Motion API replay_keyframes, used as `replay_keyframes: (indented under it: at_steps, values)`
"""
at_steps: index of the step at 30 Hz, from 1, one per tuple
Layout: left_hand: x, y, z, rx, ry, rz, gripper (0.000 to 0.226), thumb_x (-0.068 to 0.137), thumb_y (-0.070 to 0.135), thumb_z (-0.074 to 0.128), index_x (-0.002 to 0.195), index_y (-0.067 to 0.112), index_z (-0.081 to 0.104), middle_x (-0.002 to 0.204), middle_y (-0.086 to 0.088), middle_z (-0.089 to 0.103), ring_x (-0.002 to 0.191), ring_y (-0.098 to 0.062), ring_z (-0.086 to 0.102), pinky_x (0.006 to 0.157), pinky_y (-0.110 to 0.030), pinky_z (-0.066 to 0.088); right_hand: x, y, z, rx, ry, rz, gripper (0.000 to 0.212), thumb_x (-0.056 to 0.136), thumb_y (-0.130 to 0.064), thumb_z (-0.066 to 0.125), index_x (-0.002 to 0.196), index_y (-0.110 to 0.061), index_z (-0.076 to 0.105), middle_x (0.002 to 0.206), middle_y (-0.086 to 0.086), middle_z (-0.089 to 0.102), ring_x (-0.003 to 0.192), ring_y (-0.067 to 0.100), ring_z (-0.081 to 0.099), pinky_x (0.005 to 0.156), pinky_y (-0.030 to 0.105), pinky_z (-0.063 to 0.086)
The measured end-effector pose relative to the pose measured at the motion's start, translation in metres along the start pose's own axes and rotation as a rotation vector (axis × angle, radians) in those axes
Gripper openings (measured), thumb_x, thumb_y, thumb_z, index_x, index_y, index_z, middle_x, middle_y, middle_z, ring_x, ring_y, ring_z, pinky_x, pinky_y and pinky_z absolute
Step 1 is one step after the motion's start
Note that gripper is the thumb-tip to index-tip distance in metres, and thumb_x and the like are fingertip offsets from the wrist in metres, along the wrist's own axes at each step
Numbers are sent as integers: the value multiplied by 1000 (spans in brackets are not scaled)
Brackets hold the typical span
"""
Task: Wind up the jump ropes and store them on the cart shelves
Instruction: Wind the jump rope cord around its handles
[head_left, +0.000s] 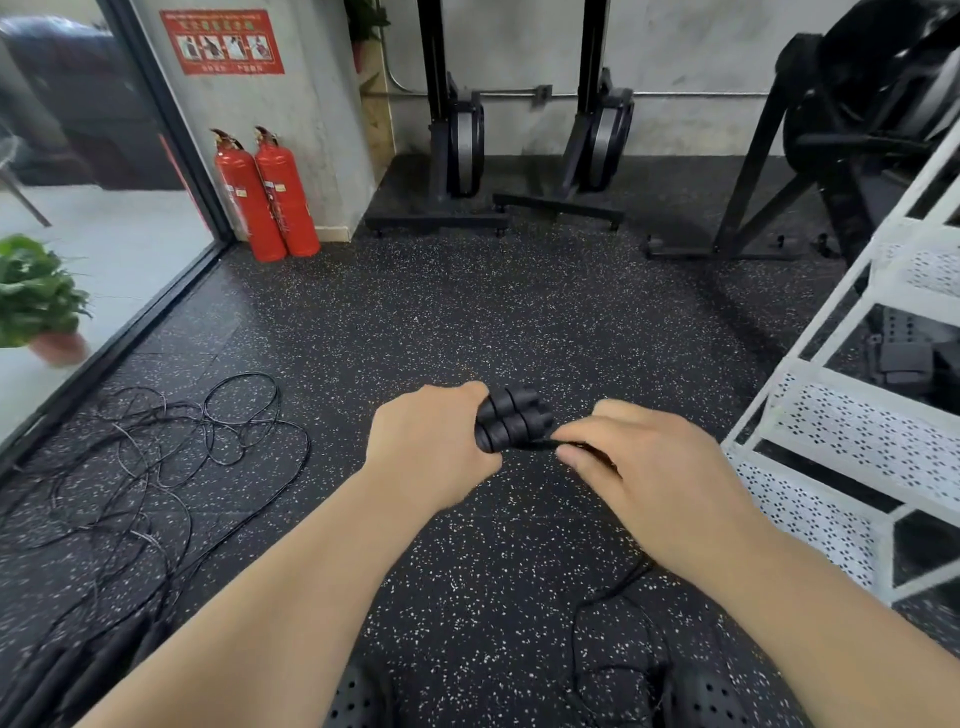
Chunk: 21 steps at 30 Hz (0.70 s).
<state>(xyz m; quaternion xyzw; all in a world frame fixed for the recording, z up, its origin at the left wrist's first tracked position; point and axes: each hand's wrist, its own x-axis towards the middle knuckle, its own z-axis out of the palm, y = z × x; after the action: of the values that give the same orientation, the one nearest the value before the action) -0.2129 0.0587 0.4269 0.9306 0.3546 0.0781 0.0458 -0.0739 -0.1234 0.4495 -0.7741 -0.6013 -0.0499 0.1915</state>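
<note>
Black perforated shoes (358, 701) sit at the bottom edge, below both forearms, on the speckled floor (467, 312). Above them the left hand (431, 441) is clenched around the paired black handles (511, 418) of one jump rope, whose ribbed ends stick out past its knuckles toward the right hand (639, 467). The right hand, just beside those handles, pinches the thin cord (566, 443) between thumb and fingers where it leaves them. Beneath the right forearm the rest of that cord (613, 597) hangs down and lies loose on the floor near the shoes.

By my reading, winding of this rope is only beginning: much of its length looks unwrapped. Well off to the left of the left hand a tangle of more ropes (171, 441) lies spread out on the floor, none of it coiled. To the right of the right hand stands the white cart (852, 421) with perforated shelves; some dark items lie on one shelf, but I cannot tell whether they are ropes. So most of the job seems left: finish this wrap, shelve it, then sort out the pile.
</note>
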Motion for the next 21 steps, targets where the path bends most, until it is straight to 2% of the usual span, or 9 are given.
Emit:
replay_keyframes:
  at_steps: [3,5,7,11,13,15,18,19,21]
  values:
    - [-6,14,2,62,-76,173,32,83,54,69,104,38,51,80,11,54,77,-22,54,67,-34,45,3,11,-10,174,35,-27,16,97,-47,66,106,-40,78,86,-20,63,76,4,61,71,36,55]
    - [-12,24,-1,57,-102,323,32,82,54,68,102,39,49,84,11,60,80,-21,59,71,-36,51,7,21,-18,360,-25,42,5,92,-40,79,97,-39,80,89,-22,71,87,4,68,83,35,57]
    - [-18,33,-7,62,-117,454,32,83,53,68,98,37,44,88,12,60,82,-18,59,73,-36,52,8,33,-25,565,-135,134,8,85,-33,88,88,-34,81,90,-16,77,89,5,72,91,35,58]
    - [-28,43,-19,32,-91,572,30,83,52,67,99,37,46,91,13,60,86,-14,63,73,-36,52,5,52,-33,801,-252,186,14,76,-34,89,83,-24,81,86,-2,78,78,14,70,78,26,54]
    - [-33,46,-24,-58,-101,549,32,80,50,68,98,39,45,88,15,58,83,-12,60,75,-35,52,1,54,-29,945,-271,202,12,83,-29,86,83,-19,80,84,-1,76,77,8,66,74,17,50]
    - [-37,47,-30,-187,-124,476,35,77,48,72,98,41,45,85,16,58,81,-9,58,76,-34,51,-1,52,-17,1097,-241,286,20,91,-35,81,83,-17,78,82,-1,71,76,9,62,72,18,49]
    - [-37,44,-34,-418,-110,304,39,74,44,79,101,42,52,81,15,63,77,-8,61,73,-33,53,-3,40,10,1302,-134,444,27,96,-37,68,87,-12,75,86,4,67,86,19,59,85,37,45]
    - [-34,43,-34,-463,-82,246,39,74,44,80,102,41,53,80,14,64,75,-8,62,72,-34,54,-4,34,20,1291,-98,509,25,98,-33,64,84,-18,76,82,3,67,82,20,57,86,43,43]
    - [-27,39,-31,-464,-14,137,39,74,50,80,101,38,55,79,13,65,75,-11,63,71,-35,54,-6,21,35,1143,-95,606,40,109,-35,54,73,-27,71,70,1,59,68,19,48,77,45,41]
